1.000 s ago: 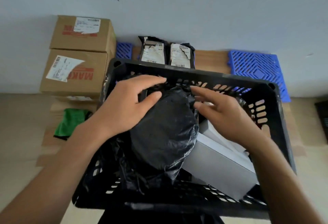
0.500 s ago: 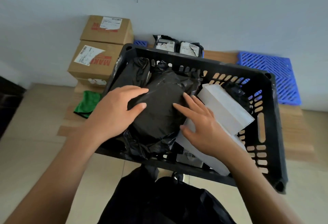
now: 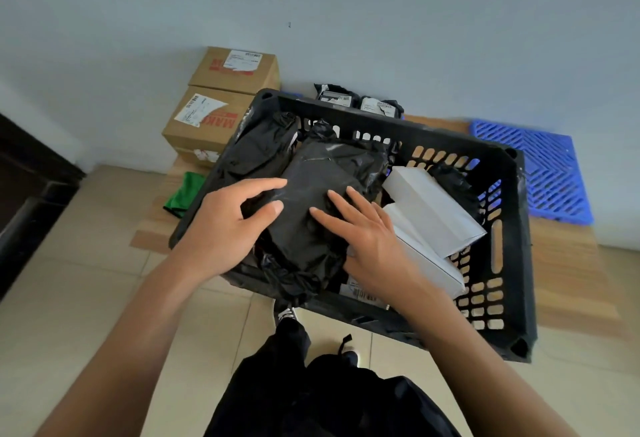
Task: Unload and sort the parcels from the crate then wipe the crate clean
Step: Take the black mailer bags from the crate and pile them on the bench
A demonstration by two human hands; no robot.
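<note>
We have both hands on the black-wrapped parcel (image 3: pixel 322 201) at the crate's (image 3: pixel 512 256) nine o'clock side: left hand (image 3: pixel 228 228) curled around its edge, right hand (image 3: pixel 367 235) flat on top. The slick wrap could slip, or its loose tail could snag the white boxes (image 3: pixel 433 214) at three o'clock.

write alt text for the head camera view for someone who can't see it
Two bare hands, left hand and right hand, rest on a black plastic-wrapped parcel in a black crate beside white boxes. Cardboard boxes stand stacked by the wall.
</note>
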